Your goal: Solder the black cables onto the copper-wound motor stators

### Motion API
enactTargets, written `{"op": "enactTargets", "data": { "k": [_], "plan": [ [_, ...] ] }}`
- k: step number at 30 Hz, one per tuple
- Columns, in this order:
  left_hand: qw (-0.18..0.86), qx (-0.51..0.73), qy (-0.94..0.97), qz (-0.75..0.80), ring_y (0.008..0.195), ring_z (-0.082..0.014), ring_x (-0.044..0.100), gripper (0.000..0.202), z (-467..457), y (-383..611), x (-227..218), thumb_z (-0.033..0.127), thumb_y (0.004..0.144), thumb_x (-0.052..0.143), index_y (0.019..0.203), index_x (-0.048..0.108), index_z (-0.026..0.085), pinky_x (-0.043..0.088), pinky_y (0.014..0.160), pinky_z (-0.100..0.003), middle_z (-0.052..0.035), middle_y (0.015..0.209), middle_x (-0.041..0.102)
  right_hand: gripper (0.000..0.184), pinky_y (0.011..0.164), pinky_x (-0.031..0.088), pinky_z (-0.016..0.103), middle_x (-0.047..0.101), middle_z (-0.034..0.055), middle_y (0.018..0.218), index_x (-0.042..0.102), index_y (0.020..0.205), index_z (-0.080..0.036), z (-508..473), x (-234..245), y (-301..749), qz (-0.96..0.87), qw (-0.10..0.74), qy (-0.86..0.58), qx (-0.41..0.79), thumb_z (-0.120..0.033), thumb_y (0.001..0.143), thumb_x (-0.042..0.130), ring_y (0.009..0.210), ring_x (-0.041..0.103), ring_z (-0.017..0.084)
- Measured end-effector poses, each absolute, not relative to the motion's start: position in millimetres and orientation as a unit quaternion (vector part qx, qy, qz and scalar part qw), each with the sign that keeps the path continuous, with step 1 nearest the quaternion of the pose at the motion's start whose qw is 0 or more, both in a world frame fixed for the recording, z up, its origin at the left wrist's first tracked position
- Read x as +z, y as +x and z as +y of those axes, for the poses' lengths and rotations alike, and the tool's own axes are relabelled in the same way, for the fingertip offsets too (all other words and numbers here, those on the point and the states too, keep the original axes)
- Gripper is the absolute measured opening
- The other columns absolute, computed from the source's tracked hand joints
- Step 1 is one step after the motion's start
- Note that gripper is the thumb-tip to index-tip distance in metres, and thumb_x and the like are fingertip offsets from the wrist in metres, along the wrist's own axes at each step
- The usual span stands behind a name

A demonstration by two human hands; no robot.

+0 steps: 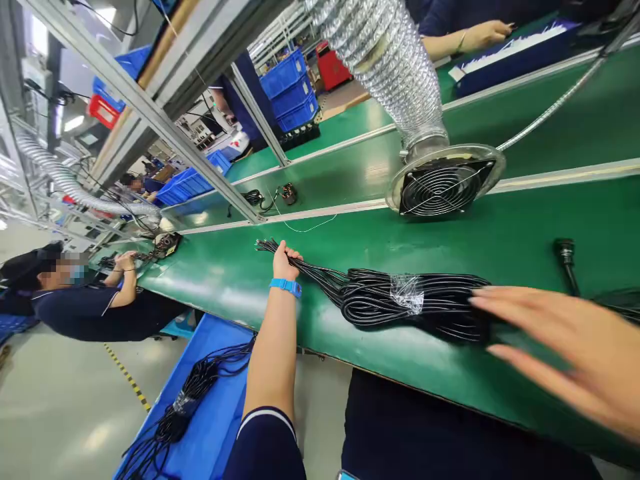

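Note:
A coiled bundle of black cables [370, 300] lies on the green bench, wrapped at its middle with clear plastic film [407, 294]. My left hand [286, 260], with a blue wristband below it, is closed round the loose cable ends at the bundle's left. Several thin tips stick out beyond the fingers. At the bundle's right end my right hand [565, 340] is open, its fingers apart and slightly blurred. Its fingertips are at the coil's end; whether they touch it I cannot tell. A black cable connector [565, 253] stands out on the bench behind my right hand.
A round fan guard [443, 183] on a silver duct hangs over the bench's far side. Another cable bundle [187, 393] lies in a blue bin [220, 427] at lower left. A co-worker [100, 293] sits further left; another person's hand [485, 35] is across the bench.

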State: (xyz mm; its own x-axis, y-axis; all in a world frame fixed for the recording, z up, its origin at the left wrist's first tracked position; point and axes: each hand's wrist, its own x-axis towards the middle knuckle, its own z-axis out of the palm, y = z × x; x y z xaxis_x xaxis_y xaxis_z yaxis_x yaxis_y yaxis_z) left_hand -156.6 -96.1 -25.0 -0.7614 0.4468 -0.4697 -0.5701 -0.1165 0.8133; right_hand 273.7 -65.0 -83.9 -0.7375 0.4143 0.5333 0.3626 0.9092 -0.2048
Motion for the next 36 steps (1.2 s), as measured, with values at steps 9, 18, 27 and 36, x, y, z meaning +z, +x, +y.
{"op": "enactTargets", "data": {
  "k": [9, 18, 27, 36],
  "plan": [
    [0.399, 0.745, -0.047, 0.533, 0.039, -0.0015, 0.03, 0.054, -53.2, -171.9, -47.2, 0.041, 0.107, 0.059, 0.064, 0.034, 0.02, 0.028, 0.041, -0.013, 0.0103, 0.052, 0.028, 0.046, 0.084, 0.054, 0.044, 0.076, 0.0081, 0.11, 0.071, 0.121, -0.023, -21.3, -57.1, 190.4, -0.949, 0.267, -0.15, 0.072, -0.058, 0.111, 0.042, 0.097, 0.071, 0.025],
    [0.416, 0.757, -0.037, 0.503, 0.039, -0.0024, 0.023, 0.055, -64.1, -169.6, -41.0, 0.043, 0.112, 0.045, 0.064, 0.033, 0.02, 0.022, 0.039, -0.014, 0.01, 0.053, 0.021, 0.049, 0.064, 0.039, 0.038, 0.056, 0.0061, 0.078, 0.058, 0.082, -0.022, -40.3, -42.1, 154.9, -0.952, 0.254, -0.156, 0.069, -0.051, 0.113, 0.034, 0.069, 0.051, 0.021],
    [0.42, 0.766, -0.04, 0.486, 0.037, -0.0017, 0.025, 0.056, -61.8, -172.0, -45.5, 0.044, 0.111, 0.046, 0.062, 0.034, 0.02, 0.024, 0.037, -0.014, 0.0098, 0.052, 0.022, 0.052, 0.069, 0.039, 0.041, 0.06, 0.0077, 0.081, 0.063, 0.082, -0.022, -39.3, -41.8, 160.1, -0.963, 0.176, -0.156, 0.13, -0.042, 0.115, 0.028, 0.071, 0.05, 0.021],
    [0.417, 0.772, -0.076, 0.474, 0.037, -0.0019, 0.024, 0.054, -66.5, -162.3, -34.5, 0.039, 0.113, 0.043, 0.064, 0.032, 0.02, 0.024, 0.038, -0.013, 0.0101, 0.052, 0.023, 0.043, 0.069, 0.04, 0.035, 0.055, 0.004, 0.072, 0.055, 0.075, -0.022, -21.1, -30.5, 158.2, -0.96, 0.248, -0.123, 0.034, -0.026, 0.112, 0.033, 0.068, 0.051, 0.017]
  ]
}}
